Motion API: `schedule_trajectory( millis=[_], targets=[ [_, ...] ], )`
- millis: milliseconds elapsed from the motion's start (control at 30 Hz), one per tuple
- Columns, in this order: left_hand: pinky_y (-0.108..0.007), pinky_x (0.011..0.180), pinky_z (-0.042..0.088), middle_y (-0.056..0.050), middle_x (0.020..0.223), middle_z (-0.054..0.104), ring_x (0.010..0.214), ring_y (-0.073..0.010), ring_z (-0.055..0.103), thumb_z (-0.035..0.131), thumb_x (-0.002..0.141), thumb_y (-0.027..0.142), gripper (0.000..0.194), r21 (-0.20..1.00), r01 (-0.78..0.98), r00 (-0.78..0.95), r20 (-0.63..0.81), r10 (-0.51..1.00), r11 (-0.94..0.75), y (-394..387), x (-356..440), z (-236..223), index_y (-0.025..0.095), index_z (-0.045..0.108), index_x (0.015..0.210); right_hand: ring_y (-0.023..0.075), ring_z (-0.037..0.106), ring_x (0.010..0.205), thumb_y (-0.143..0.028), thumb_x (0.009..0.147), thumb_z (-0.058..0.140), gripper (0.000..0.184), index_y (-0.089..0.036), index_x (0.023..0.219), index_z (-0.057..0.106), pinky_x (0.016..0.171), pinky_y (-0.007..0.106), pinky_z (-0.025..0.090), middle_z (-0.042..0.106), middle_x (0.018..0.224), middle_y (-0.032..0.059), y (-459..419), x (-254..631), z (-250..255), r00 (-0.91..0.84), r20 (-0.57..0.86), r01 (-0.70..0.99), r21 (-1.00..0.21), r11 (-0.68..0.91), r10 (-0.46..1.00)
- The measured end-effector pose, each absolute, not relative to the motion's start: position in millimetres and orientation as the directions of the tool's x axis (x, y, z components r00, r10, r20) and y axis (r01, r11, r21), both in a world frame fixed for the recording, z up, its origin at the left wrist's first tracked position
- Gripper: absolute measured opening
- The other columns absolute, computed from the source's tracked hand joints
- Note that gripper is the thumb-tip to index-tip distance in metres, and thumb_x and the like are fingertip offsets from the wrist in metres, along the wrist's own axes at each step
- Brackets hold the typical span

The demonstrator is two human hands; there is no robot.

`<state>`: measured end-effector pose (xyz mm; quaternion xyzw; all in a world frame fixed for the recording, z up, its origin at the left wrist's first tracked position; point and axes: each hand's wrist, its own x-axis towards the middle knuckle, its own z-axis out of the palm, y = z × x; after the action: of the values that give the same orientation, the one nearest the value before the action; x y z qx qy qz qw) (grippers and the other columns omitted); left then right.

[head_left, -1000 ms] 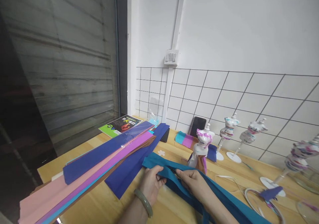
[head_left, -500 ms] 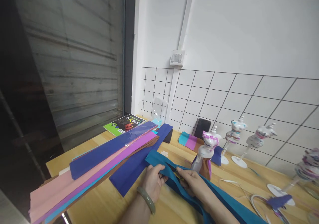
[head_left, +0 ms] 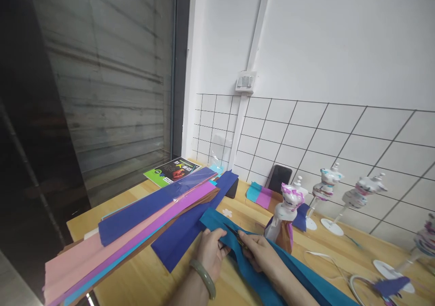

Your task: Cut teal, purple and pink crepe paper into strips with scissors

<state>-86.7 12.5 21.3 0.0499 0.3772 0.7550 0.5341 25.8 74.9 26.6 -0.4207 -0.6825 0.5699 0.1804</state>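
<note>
A long teal strip of crepe paper (head_left: 244, 269) runs across the table's front, its far end up by the dark blue strip. My left hand (head_left: 210, 248), a green bangle at its wrist, pinches the strip's near edge between thumb and fingers. In my right hand (head_left: 255, 248) is a small pair of scissors (head_left: 231, 228), whose dark blades point up and left over the teal paper. The scissors' handles are mostly hidden by my fingers. Just beyond my right hand stands a small dress form (head_left: 286, 211) with a pink-marked bust and a brown and purple paper skirt.
Folded crepe paper strips (head_left: 136, 233) in several colours lie on the left, near a booklet (head_left: 173, 170). More small dress forms (head_left: 330, 181) stand along the right. A phone (head_left: 280, 178) leans on the wire grid. A dark blue strip (head_left: 183, 238) lies beside the teal paper.
The whole view has shifted slightly, so things sit a little further right. The scissor blades look closer together over the teal paper. Both hands keep their hold.
</note>
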Motion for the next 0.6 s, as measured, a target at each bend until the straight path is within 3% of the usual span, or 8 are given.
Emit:
schedule_trajectory(
  millis=[600],
  targets=[
    [-0.024, 0.059, 0.044, 0.002, 0.059, 0.06, 0.052, -0.0094, 0.053, 0.06, 0.055, 0.007, 0.021, 0.628, -0.765, -0.421, -0.323, 0.847, -0.141, 13.6, -86.0, 20.3, 0.018, 0.046, 0.066, 0.0035, 0.013, 0.035, -0.076, 0.062, 0.05, 0.063, -0.023, 0.039, 0.026, 0.038, 0.024, 0.007, 0.02, 0.036, -0.0099, 74.4, 24.2, 25.7, -0.588, -0.095, 0.273, -0.958, 0.087, 0.804]
  ],
)
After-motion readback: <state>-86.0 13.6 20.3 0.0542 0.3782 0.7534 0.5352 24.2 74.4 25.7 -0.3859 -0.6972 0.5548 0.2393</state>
